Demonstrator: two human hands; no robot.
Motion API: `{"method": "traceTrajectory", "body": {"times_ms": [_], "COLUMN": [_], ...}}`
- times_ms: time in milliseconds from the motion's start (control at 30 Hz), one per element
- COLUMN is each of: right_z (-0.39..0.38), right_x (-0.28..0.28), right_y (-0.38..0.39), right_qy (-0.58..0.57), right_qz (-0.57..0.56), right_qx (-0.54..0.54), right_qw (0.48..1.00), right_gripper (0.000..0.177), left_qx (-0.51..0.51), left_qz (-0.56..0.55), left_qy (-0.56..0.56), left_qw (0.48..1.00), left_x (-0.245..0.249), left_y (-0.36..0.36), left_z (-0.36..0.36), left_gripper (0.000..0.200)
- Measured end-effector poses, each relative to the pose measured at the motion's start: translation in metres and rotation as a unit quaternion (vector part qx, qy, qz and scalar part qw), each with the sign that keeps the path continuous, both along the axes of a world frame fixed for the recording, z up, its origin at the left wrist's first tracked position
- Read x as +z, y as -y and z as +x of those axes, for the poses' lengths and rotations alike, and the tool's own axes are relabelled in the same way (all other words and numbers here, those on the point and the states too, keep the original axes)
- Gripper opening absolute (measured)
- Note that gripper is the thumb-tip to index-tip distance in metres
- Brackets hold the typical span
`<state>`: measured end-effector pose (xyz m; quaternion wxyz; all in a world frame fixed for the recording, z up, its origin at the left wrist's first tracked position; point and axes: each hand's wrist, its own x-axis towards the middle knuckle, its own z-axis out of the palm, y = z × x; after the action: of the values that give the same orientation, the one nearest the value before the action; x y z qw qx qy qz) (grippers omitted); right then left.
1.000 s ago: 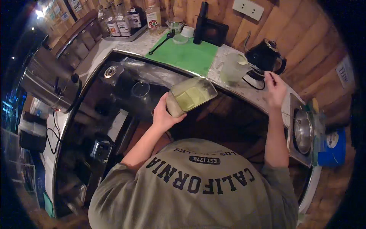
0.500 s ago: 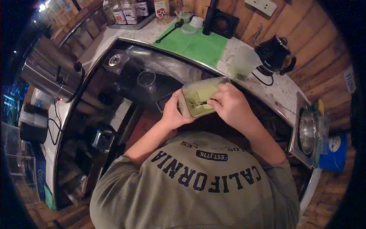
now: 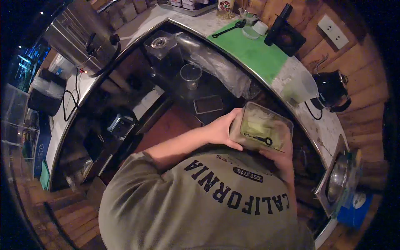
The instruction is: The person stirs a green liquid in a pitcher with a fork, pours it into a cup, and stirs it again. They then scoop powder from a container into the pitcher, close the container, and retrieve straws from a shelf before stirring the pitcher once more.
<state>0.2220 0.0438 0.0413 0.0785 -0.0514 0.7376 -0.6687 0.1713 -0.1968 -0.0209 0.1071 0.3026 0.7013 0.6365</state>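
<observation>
A clear square-mouthed container point(image 3: 238, 125) with pale green powder in it is held up in front of my shirt. Inside, on the powder, lies a black scoop point(image 3: 262, 139) with a ring at the handle's end. My left hand point(image 3: 225, 130) wraps round the container's left side, thumb below the near rim. At the lower right side, my right hand point(image 3: 280, 155) grips the container, slightly blurred and partly hidden by it. On the dark shelf beyond the left hand lie a rectangular lid-like piece point(image 3: 208, 104) with a pale rim and a clear plastic cup point(image 3: 191, 74).
A green mat point(image 3: 250, 52) on the counter carries a black spoon point(image 3: 229, 29). To the right stand a translucent jug point(image 3: 301, 86) and a black kettle point(image 3: 332, 89). A steel urn point(image 3: 81, 37) stands at left, a metal bowl point(image 3: 338, 181) at right.
My right hand has left the scoop, which now rests in the container, and moved to the container's right side. The container appears further right; the whole view has shifted.
</observation>
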Motion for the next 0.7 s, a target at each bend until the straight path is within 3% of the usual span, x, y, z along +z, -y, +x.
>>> {"method": "traceTrajectory", "body": {"times_ms": [33,133,167,200,233,267,333,433,467,500,533,600,667,700], "right_z": [0.002,0.007,0.009,0.009,0.010,0.011,0.011,0.007,0.007,0.003,-0.001,-0.007,-0.013,-0.018], "right_x": [-0.015,-0.038,-0.057,-0.070,-0.074,-0.082,-0.099,-0.108,-0.109,-0.105,-0.110,-0.127,-0.117,-0.121], "right_y": [-0.003,-0.012,-0.018,-0.023,-0.025,-0.029,-0.038,-0.044,-0.044,-0.042,-0.045,-0.050,-0.046,-0.044], "right_qy": [-0.011,-0.044,-0.038,-0.035,-0.031,-0.029,-0.030,-0.030,-0.037,-0.003,-0.004,-0.005,-0.005,-0.007], "right_qz": [0.016,0.048,0.043,0.038,0.036,0.048,0.075,0.072,0.072,-0.037,0.014,0.115,0.141,0.143], "right_qx": [-0.019,-0.058,-0.078,-0.096,-0.101,-0.099,-0.096,-0.086,-0.083,-0.050,-0.039,-0.018,0.026,0.053], "right_qw": [1.000,0.996,0.995,0.994,0.994,0.993,0.992,0.993,0.993,0.998,0.999,0.993,0.990,0.988], "right_gripper": [0.092,0.086,0.086,0.085,0.085,0.085,0.085,0.081,0.081,0.084,0.085,0.087,0.093,0.094], "left_qx": [-0.051,-0.033,0.019,0.105,0.166,0.151,0.086,0.027,0.061,0.094,0.125,0.217,0.257,0.199], "left_qz": [-0.010,-0.045,-0.113,-0.255,-0.442,-0.555,-0.632,-0.604,-0.545,-0.481,-0.415,-0.175,0.058,0.136], "left_qy": [0.015,-0.161,-0.134,-0.129,-0.169,-0.161,-0.071,-0.080,-0.075,-0.071,-0.067,-0.173,-0.085,-0.062], "left_qw": [0.999,0.985,0.984,0.953,0.865,0.802,0.767,0.792,0.833,0.869,0.899,0.945,0.961,0.969], "left_x": [-0.017,-0.073,-0.097,-0.122,-0.123,-0.137,-0.137,-0.119,-0.113,-0.082,-0.050,0.002,0.052,0.063], "left_y": [0.003,0.005,0.009,0.013,0.013,0.018,0.017,0.019,0.021,0.020,0.019,0.019,0.014,0.006], "left_z": [-0.011,-0.057,-0.070,-0.081,-0.087,-0.096,-0.112,-0.124,-0.123,-0.115,-0.107,-0.092,-0.061,-0.045], "left_gripper": [0.108,0.115,0.111,0.102,0.100,0.102,0.099,0.092,0.089,0.086,0.084,0.074,0.069,0.068]}}
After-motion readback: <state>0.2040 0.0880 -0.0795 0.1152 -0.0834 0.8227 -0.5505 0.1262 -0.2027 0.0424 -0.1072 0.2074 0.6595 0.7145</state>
